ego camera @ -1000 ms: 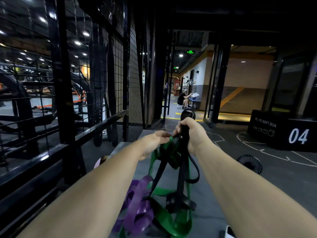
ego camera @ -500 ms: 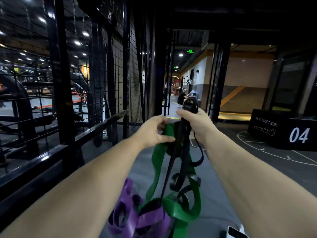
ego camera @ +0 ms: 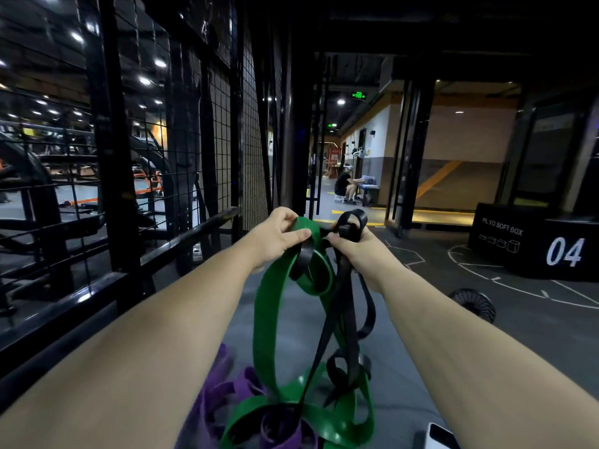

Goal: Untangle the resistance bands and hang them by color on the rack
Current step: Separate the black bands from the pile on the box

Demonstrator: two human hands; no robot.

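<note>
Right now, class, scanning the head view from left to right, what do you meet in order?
Mesh fence → left hand, pinching the green band → right hand, gripping the black band → fan → plyo box.

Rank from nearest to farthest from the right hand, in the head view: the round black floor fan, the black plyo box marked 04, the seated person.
1. Round black floor fan, low, right of the right hand.
2. Black plyo box marked 04, farther right.
3. Seated person, far down the corridor.
</note>
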